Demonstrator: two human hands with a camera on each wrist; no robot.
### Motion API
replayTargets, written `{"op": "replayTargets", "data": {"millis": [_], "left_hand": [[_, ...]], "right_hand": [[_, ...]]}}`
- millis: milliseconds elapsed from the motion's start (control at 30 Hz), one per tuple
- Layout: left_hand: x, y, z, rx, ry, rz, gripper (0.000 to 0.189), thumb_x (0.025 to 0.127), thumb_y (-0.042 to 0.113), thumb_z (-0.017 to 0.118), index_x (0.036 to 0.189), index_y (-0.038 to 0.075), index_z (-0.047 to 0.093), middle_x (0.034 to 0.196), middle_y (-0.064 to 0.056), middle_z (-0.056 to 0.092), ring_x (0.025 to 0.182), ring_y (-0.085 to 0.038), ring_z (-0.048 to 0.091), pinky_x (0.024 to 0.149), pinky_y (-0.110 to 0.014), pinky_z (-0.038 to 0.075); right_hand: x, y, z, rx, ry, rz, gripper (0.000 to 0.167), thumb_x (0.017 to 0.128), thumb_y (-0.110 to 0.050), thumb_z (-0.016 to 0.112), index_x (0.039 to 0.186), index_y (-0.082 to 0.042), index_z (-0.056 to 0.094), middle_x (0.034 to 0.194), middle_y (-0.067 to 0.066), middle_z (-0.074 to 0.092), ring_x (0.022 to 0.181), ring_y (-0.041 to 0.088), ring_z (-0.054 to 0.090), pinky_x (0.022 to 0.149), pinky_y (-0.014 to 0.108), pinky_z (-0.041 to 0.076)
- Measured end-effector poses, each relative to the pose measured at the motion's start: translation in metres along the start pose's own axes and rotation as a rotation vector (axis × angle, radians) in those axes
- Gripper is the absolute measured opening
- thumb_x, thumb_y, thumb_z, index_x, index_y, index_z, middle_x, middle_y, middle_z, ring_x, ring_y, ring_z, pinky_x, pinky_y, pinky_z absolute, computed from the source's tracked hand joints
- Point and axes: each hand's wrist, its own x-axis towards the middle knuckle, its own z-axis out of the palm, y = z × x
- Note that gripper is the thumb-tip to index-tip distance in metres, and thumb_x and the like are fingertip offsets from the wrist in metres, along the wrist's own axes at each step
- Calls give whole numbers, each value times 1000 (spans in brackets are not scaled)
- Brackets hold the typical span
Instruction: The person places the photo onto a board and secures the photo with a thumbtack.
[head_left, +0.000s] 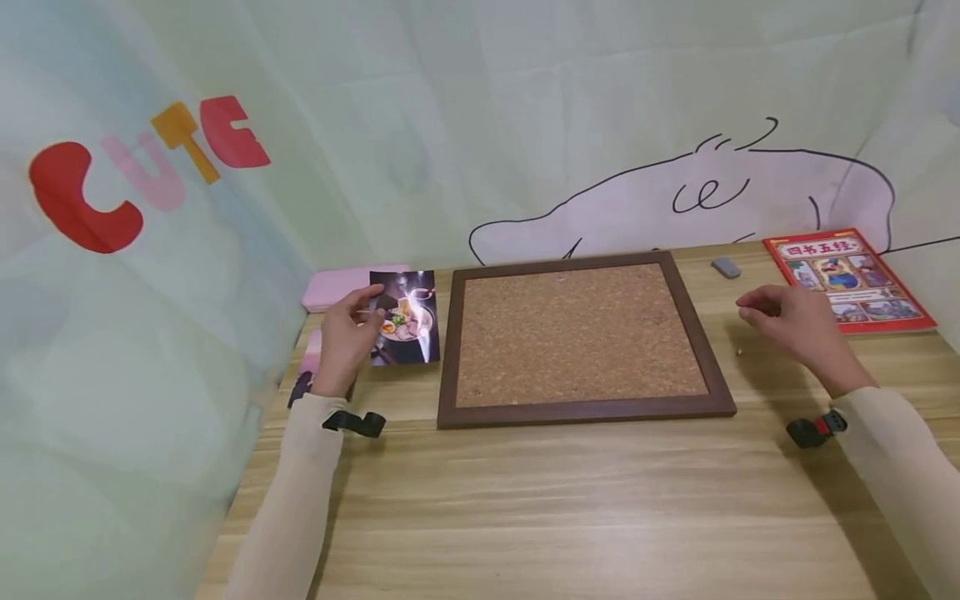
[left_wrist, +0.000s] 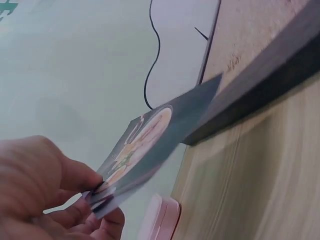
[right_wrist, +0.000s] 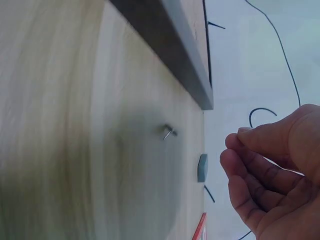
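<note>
Between thumb and fingers my left hand (head_left: pixel 349 333) pinches a photo print (head_left: pixel 412 333) of a ramen bowl by its left edge. In the left wrist view the print (left_wrist: pixel 150 137) is tilted, raised over the table. A cork board (head_left: pixel 577 333) with a dark brown frame lies just to the right of it. Beyond the board's right side, my right hand (head_left: pixel 791 325) hovers with loosely curled fingers, thumb close to the index fingertip; nothing shows between them. A small metallic pin (right_wrist: pixel 170 131) lies on the table near that hand, apart from it.
A pink case (head_left: pixel 337 287) stands behind my left hand, and a pinkish card (head_left: pixel 309 354) lies partly hidden beside my left wrist. At the back right are a small grey object (head_left: pixel 725 267) and a red book (head_left: pixel 855 279). A printed curtain hangs behind the table (head_left: pixel 525 508).
</note>
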Motion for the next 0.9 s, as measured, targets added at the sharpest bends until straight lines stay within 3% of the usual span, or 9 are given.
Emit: {"op": "replayTargets", "data": {"millis": [133, 367, 567, 900], "left_hand": [[-2, 7, 2, -83, -57, 18, 49, 102, 5, 62, 151, 11, 62, 143, -24, 64, 100, -22, 63, 70, -13, 48], [-4, 9, 11, -262, -242, 57, 69, 96, -6, 61, 161, 13, 50, 158, -22, 49, 75, 0, 59, 63, -15, 47], [-4, 9, 21, -327, -334, 63, 76, 94, -8, 62, 163, 20, 49, 166, -13, 42, 63, 0, 54, 58, -17, 44], [-7, 20, 39, -335, -417, 83, 74, 95, -3, 65, 163, 22, 48, 169, -14, 44, 67, -4, 60, 58, -19, 44]], "right_hand": [[1, -7, 0, 18, 12, 15, 27, 105, -19, 68, 116, 5, 75, 110, 31, 76, 90, 33, 65, 68, 26, 44], [1, -25, 0, 76, 12, 31, 30, 107, -25, 67, 121, 1, 75, 115, 28, 75, 90, 30, 62, 63, 21, 46], [8, -43, 2, 108, 25, 19, 33, 107, -28, 67, 122, -1, 76, 116, 26, 76, 89, 25, 63, 64, 19, 47], [22, -83, 17, 165, 36, -36, 26, 106, -20, 68, 121, -1, 77, 116, 25, 77, 94, 31, 64, 66, 19, 47]]}}
